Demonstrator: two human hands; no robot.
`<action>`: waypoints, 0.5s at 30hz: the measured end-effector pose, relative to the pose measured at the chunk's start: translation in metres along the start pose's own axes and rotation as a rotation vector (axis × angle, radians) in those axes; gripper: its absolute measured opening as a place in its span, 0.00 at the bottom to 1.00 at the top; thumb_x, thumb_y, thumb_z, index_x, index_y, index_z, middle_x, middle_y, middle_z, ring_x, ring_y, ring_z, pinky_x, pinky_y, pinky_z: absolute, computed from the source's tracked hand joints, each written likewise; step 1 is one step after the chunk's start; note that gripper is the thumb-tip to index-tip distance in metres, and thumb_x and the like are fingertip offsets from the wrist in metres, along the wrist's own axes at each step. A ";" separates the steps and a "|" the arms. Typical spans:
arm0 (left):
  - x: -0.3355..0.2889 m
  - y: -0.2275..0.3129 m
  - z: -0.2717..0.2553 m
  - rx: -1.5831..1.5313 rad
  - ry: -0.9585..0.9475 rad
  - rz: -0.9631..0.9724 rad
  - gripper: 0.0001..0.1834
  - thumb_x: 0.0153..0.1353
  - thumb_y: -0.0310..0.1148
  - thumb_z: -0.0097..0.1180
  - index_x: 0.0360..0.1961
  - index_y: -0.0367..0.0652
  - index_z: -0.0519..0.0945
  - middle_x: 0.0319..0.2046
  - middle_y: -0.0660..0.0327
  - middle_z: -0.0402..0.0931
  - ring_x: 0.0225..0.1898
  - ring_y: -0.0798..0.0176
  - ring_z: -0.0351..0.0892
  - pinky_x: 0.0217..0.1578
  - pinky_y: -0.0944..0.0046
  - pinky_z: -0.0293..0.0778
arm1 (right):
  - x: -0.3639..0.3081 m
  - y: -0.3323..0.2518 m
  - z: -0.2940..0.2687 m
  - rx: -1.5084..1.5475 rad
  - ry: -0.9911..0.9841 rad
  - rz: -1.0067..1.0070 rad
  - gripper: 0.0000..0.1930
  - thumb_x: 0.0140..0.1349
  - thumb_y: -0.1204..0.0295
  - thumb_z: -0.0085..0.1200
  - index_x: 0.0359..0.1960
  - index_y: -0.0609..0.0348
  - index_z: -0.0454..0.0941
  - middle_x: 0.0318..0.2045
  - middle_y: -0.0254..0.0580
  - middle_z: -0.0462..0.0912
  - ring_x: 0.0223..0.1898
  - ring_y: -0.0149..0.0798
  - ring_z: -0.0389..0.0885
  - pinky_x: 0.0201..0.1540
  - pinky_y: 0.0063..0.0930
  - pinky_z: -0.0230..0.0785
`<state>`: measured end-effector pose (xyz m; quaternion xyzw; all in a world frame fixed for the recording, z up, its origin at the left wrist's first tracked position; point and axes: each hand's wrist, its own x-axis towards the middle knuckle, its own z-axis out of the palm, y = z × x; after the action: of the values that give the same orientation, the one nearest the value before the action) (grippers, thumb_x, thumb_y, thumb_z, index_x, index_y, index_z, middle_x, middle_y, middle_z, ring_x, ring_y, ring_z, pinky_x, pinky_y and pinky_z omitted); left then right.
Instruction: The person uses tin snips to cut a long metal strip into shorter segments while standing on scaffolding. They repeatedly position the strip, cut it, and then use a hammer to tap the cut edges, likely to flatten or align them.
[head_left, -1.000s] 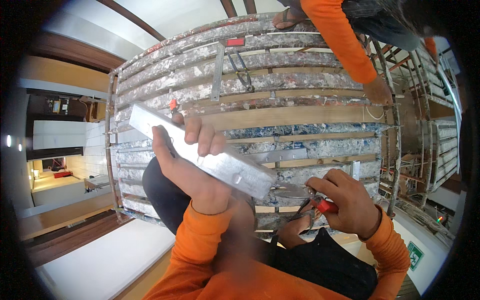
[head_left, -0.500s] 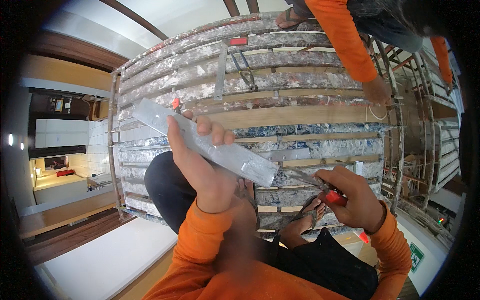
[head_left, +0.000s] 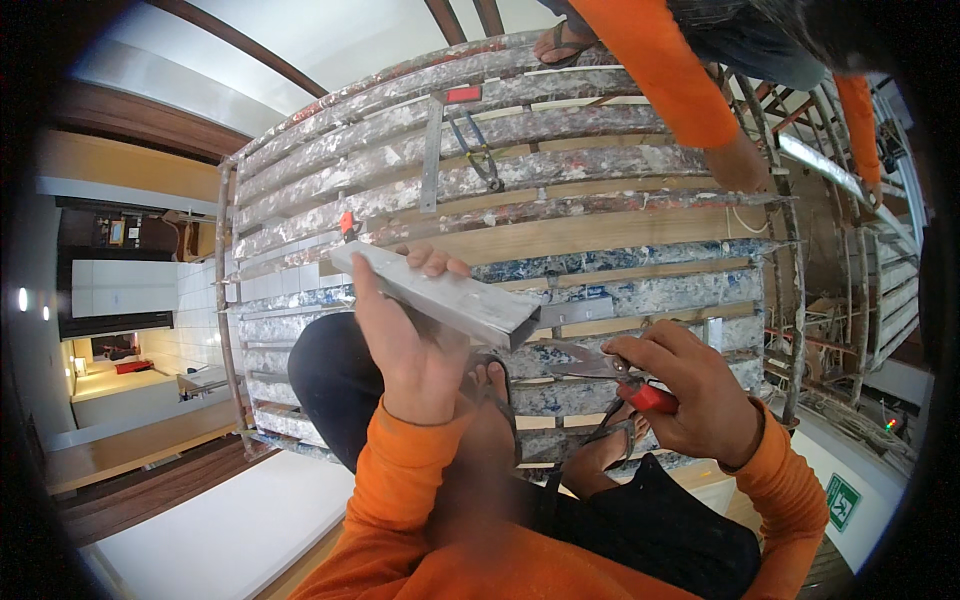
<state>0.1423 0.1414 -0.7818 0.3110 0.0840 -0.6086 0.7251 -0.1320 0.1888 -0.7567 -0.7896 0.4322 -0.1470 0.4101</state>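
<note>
My left hand (head_left: 410, 345) is closed around a short grey metal channel (head_left: 455, 300), thumb along one side and fingertips over the far edge. The channel slants down to the right, and its hollow end faces my right side. Red-handled tin snips (head_left: 647, 397) are gripped in my right hand (head_left: 695, 390). Their blades stand apart and point left, just short of the channel's right end. I see a gap between blades and metal. Beneath both hands are my sandalled feet on the slatted platform (head_left: 660, 295).
On the paint-spattered slats lie a square with a red handle (head_left: 463, 95), pincers (head_left: 478, 155), an orange-tipped tool (head_left: 347, 222) and a flat metal strip (head_left: 580, 312). Across from me, a co-worker's orange sleeve (head_left: 665, 80) reaches over the platform. A long metal bar (head_left: 820, 165) is at the right.
The channel has rolled and swung so that its hollow end shows. My right hand has brought the snips left, with their blades wider apart. A long metal bar has appeared by the co-worker's farther hand.
</note>
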 end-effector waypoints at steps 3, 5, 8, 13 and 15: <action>-0.008 0.001 0.004 0.021 -0.072 -0.004 0.23 0.76 0.50 0.44 0.45 0.37 0.65 0.34 0.60 0.65 0.33 0.64 0.67 0.42 0.59 0.77 | 0.004 -0.002 0.001 -0.093 0.018 -0.037 0.32 0.50 0.70 0.68 0.61 0.52 0.73 0.40 0.48 0.75 0.40 0.52 0.76 0.43 0.41 0.70; -0.012 -0.002 0.007 0.088 -0.060 0.042 0.23 0.76 0.51 0.43 0.45 0.38 0.66 0.34 0.61 0.66 0.33 0.63 0.68 0.43 0.58 0.77 | 0.007 -0.004 0.002 -0.076 -0.008 -0.025 0.32 0.50 0.73 0.65 0.61 0.52 0.73 0.42 0.48 0.76 0.42 0.53 0.77 0.44 0.42 0.71; -0.012 -0.007 0.010 0.263 -0.054 0.157 0.20 0.75 0.50 0.48 0.46 0.41 0.69 0.33 0.64 0.67 0.35 0.65 0.71 0.42 0.60 0.78 | 0.008 -0.003 0.005 0.050 -0.041 -0.029 0.32 0.51 0.75 0.64 0.61 0.54 0.73 0.42 0.50 0.77 0.42 0.55 0.78 0.46 0.45 0.71; -0.019 -0.010 0.025 0.380 0.007 0.301 0.19 0.72 0.49 0.57 0.51 0.45 0.73 0.33 0.69 0.71 0.32 0.74 0.72 0.38 0.69 0.78 | 0.006 0.008 0.012 0.458 -0.182 -0.025 0.27 0.63 0.72 0.58 0.65 0.60 0.70 0.43 0.55 0.80 0.43 0.55 0.80 0.48 0.44 0.72; -0.020 -0.013 0.024 0.387 -0.016 0.328 0.19 0.72 0.48 0.57 0.52 0.46 0.73 0.33 0.70 0.71 0.30 0.76 0.71 0.35 0.71 0.78 | 0.004 0.008 0.016 0.663 -0.263 0.006 0.25 0.69 0.69 0.54 0.66 0.62 0.68 0.43 0.57 0.81 0.43 0.53 0.82 0.48 0.42 0.72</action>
<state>0.1192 0.1441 -0.7570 0.4486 -0.0915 -0.4900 0.7418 -0.1243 0.1914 -0.7737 -0.6245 0.3067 -0.1754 0.6965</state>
